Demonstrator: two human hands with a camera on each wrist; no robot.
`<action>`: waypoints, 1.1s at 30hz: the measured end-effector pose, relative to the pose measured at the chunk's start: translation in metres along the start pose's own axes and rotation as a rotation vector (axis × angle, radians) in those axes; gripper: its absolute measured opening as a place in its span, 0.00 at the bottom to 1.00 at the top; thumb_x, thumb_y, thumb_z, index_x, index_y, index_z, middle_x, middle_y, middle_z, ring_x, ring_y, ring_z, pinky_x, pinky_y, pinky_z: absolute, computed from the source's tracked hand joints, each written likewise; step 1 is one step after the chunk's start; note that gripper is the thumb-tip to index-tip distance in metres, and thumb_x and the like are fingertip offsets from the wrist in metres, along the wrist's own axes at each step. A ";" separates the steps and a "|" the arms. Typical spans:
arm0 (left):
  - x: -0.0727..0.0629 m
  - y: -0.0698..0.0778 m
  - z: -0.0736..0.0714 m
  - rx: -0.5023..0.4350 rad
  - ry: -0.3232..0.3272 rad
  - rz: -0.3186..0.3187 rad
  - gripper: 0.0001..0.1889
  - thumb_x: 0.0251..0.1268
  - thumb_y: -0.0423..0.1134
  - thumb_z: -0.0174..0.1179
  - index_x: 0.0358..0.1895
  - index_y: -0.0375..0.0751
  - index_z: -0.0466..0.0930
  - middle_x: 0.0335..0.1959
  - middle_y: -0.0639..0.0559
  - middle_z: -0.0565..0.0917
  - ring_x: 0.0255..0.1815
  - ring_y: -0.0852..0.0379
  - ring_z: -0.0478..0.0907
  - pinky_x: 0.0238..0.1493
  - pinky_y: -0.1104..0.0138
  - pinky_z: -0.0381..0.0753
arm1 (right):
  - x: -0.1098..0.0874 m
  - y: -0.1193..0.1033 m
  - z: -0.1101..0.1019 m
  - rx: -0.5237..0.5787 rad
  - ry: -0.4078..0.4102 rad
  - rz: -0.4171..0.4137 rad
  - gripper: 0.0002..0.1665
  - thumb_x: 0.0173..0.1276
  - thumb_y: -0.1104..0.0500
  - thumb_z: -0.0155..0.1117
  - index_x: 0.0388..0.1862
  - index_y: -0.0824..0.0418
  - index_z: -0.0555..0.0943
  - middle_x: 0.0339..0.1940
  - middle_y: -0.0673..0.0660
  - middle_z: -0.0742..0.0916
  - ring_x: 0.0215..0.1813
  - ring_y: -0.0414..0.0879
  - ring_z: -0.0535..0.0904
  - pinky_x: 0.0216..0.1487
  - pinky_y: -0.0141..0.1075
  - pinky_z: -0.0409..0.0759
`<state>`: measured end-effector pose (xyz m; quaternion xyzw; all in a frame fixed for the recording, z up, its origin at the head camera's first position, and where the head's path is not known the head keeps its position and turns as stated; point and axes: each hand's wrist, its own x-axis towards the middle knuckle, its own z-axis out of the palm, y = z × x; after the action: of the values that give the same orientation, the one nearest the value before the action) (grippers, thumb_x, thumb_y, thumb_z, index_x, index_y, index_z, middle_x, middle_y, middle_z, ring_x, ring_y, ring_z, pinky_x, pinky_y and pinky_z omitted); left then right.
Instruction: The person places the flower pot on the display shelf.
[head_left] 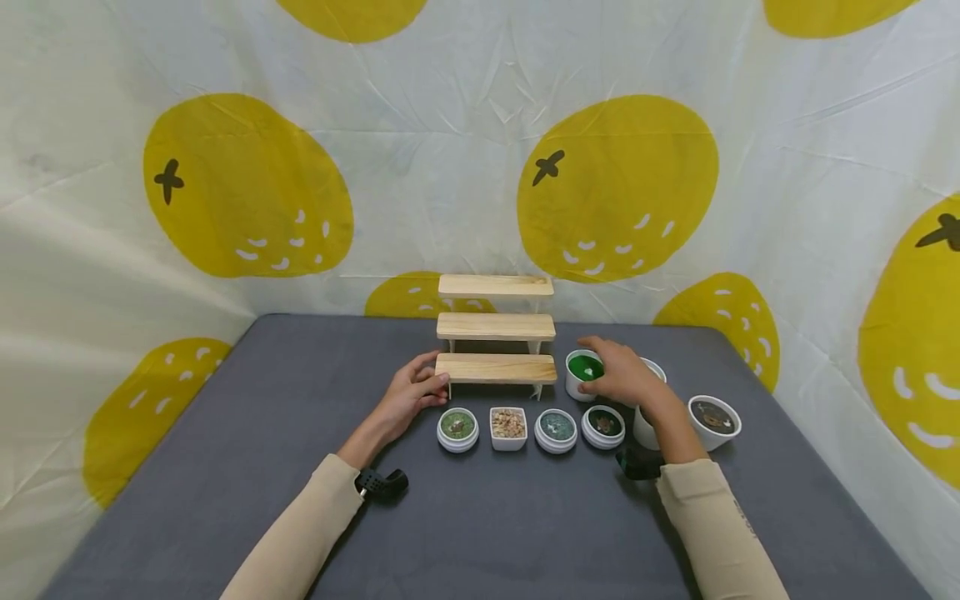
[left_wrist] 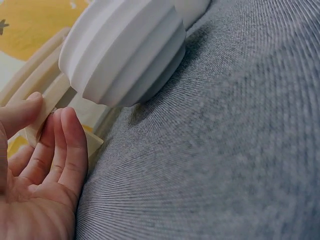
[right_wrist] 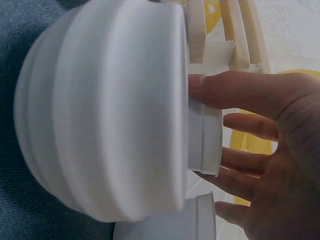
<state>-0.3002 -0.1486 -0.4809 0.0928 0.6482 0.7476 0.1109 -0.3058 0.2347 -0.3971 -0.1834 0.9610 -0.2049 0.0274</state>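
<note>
In the head view, my left hand [head_left: 408, 390] holds the left end of the lowest step of a three-step wooden stand [head_left: 496, 368]. The left wrist view shows its thumb on top and fingertips at the underside. My right hand [head_left: 624, 373] is at a white cup [head_left: 573, 387] with a green inside, right of the stand. Its thumb [right_wrist: 240, 90] lies along one side of the cup, with fingers [right_wrist: 250, 125] on the other; whether they press on it is unclear. A ribbed white pot [right_wrist: 120, 110] hides part of the cup in the right wrist view.
In front of the stand, a row holds a round pot with green content [head_left: 457, 426], a square dish of beige bits [head_left: 508, 426], a blue-grey-topped pot [head_left: 556, 427] and a dark-topped pot [head_left: 603, 423]. More white cups, one dark-topped [head_left: 713, 417], stand right. A patterned cloth hangs behind.
</note>
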 end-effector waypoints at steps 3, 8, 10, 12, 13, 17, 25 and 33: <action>0.000 0.000 0.001 -0.005 -0.001 0.008 0.38 0.77 0.36 0.60 0.83 0.38 0.51 0.37 0.52 0.82 0.36 0.58 0.82 0.41 0.69 0.87 | -0.001 0.000 -0.004 0.013 0.014 -0.003 0.46 0.64 0.55 0.76 0.77 0.67 0.67 0.72 0.71 0.76 0.69 0.70 0.73 0.66 0.66 0.73; -0.001 -0.001 0.001 0.000 0.002 0.011 0.38 0.77 0.36 0.60 0.83 0.39 0.51 0.37 0.51 0.83 0.37 0.57 0.83 0.41 0.68 0.87 | -0.004 -0.001 -0.009 0.045 0.069 -0.037 0.45 0.64 0.54 0.76 0.76 0.67 0.68 0.69 0.70 0.78 0.60 0.65 0.79 0.57 0.60 0.79; -0.001 -0.001 0.001 0.001 -0.002 0.009 0.38 0.77 0.37 0.60 0.83 0.40 0.51 0.37 0.50 0.83 0.37 0.56 0.83 0.42 0.68 0.87 | -0.006 -0.001 -0.012 0.063 0.105 -0.050 0.45 0.64 0.53 0.76 0.75 0.67 0.69 0.69 0.70 0.79 0.59 0.65 0.79 0.57 0.60 0.78; -0.001 -0.001 0.001 -0.003 -0.005 0.007 0.38 0.77 0.37 0.61 0.83 0.40 0.51 0.37 0.50 0.83 0.37 0.56 0.83 0.42 0.67 0.88 | -0.007 -0.002 -0.014 0.084 0.139 -0.052 0.44 0.64 0.53 0.76 0.75 0.65 0.69 0.69 0.69 0.79 0.62 0.65 0.78 0.61 0.61 0.77; 0.000 -0.001 0.001 -0.003 -0.008 0.008 0.39 0.77 0.37 0.61 0.83 0.40 0.51 0.37 0.50 0.83 0.37 0.56 0.83 0.42 0.67 0.88 | -0.007 -0.002 -0.015 0.088 0.154 -0.054 0.45 0.64 0.52 0.76 0.75 0.65 0.69 0.70 0.69 0.78 0.65 0.65 0.77 0.64 0.62 0.75; 0.002 -0.001 0.000 -0.009 -0.010 0.008 0.39 0.76 0.37 0.61 0.83 0.39 0.51 0.36 0.51 0.83 0.36 0.57 0.84 0.41 0.67 0.88 | -0.009 -0.004 -0.021 0.134 0.196 -0.061 0.45 0.65 0.52 0.76 0.77 0.63 0.68 0.74 0.67 0.76 0.70 0.66 0.74 0.69 0.65 0.73; -0.001 0.000 -0.003 -0.019 -0.022 -0.008 0.38 0.77 0.36 0.60 0.83 0.40 0.50 0.37 0.50 0.83 0.37 0.57 0.84 0.42 0.67 0.88 | -0.016 -0.018 -0.031 0.256 0.255 -0.105 0.44 0.65 0.52 0.77 0.76 0.60 0.68 0.73 0.66 0.76 0.64 0.66 0.79 0.61 0.62 0.81; -0.004 0.002 -0.009 -0.021 -0.021 -0.013 0.38 0.77 0.37 0.60 0.83 0.40 0.50 0.37 0.50 0.83 0.38 0.57 0.84 0.43 0.67 0.88 | -0.015 -0.035 -0.031 0.317 0.300 -0.157 0.44 0.64 0.54 0.78 0.76 0.58 0.69 0.73 0.65 0.77 0.59 0.65 0.84 0.46 0.38 0.86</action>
<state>-0.2994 -0.1587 -0.4802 0.0952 0.6397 0.7526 0.1233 -0.2842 0.2220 -0.3543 -0.2184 0.8928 -0.3800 -0.1034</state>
